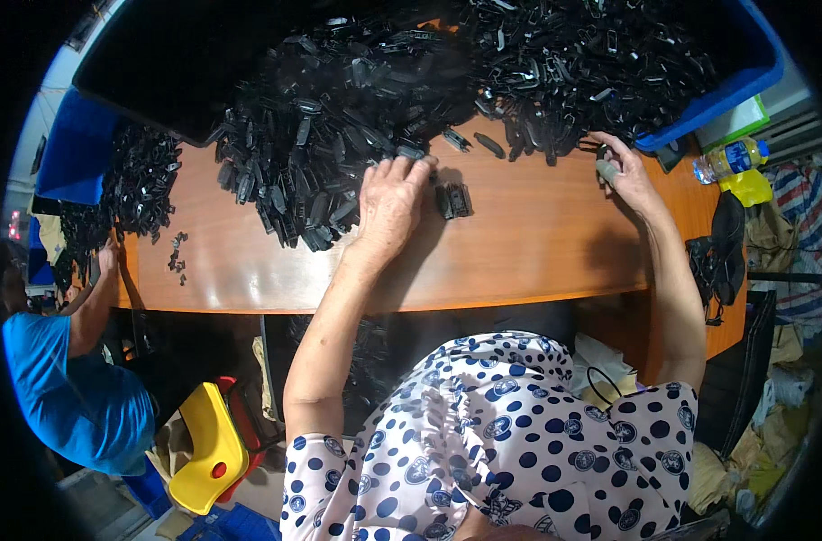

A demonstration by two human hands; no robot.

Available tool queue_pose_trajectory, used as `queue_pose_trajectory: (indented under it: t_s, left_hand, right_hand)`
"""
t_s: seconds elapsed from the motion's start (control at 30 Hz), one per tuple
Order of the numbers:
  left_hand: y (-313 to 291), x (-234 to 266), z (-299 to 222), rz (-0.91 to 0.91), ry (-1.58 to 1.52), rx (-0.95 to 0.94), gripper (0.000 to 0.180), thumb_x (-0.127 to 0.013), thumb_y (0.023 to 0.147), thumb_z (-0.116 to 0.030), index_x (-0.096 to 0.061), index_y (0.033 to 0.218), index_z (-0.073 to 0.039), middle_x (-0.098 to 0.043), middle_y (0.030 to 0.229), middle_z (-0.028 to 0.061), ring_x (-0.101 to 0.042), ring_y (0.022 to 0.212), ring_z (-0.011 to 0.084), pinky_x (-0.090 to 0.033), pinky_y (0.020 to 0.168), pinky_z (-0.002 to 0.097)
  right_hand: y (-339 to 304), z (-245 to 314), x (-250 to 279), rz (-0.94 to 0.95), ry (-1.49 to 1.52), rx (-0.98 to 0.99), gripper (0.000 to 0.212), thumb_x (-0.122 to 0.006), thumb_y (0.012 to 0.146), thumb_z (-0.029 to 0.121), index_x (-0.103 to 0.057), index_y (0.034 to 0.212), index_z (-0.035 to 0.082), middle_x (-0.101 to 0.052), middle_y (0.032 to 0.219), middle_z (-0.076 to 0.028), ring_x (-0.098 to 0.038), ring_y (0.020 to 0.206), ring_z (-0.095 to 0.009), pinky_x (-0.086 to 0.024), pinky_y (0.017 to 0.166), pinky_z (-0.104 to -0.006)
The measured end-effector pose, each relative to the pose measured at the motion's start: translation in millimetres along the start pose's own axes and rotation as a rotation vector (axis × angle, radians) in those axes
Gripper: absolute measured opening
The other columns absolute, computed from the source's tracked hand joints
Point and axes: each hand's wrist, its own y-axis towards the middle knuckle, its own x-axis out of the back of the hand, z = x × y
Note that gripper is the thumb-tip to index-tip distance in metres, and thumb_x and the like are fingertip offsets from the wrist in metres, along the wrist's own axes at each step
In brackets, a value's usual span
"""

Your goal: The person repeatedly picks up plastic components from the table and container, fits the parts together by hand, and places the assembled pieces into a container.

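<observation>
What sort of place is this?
Probably a small-parts workshop. Heaps of small black parts cover much of a wood-look table, blue bins stand by the heaps, and a co-worker in a blue top reaches to more parts at the left.

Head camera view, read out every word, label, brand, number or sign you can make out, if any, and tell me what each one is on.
None can be read.
Bottle at the right: its label is too small and blurred to read.
Spotted shirt: any lettering in its round prints is too small to make out.
Black pieces heaped on the table: no lettering can be made out.
</observation>
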Motion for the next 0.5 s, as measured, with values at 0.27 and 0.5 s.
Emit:
queue_pose_trajectory:
  t_s: [0.27,0.5]
  left_hand:
    - [-16.0,-17.3,-65.8,-0.243,-0.621,0.433,0.028,-0.056,0.09,-0.007,-0.051,0.118,-0.005,-0.062,0.094,0.0143,-0.062,0.092,0.0252,-0.048,0.072,0.0348]
    - [-38.3,-45.0,-127.2,0.147,-0.489,0.217,0.025,-0.063,0.082,-0.004,-0.055,0.106,-0.004,-0.059,0.089,0.0145,-0.06,0.078,0.0278,-0.049,0.067,0.0359]
  right_hand:
    - [-23.3,-16.4,-36.9,0.053,0.784,0.197,0.026,-0.064,0.086,0.008,-0.05,0.108,0.009,-0.06,0.099,-0.004,-0.063,0.084,-0.013,-0.05,0.068,-0.0211]
    - [-62.2,-23.6,-88.2,0.13,0.861,0.122,0.021,-0.064,0.086,0.003,-0.055,0.105,0.002,-0.064,0.1,-0.011,-0.063,0.087,-0.015,-0.051,0.076,-0.0246]
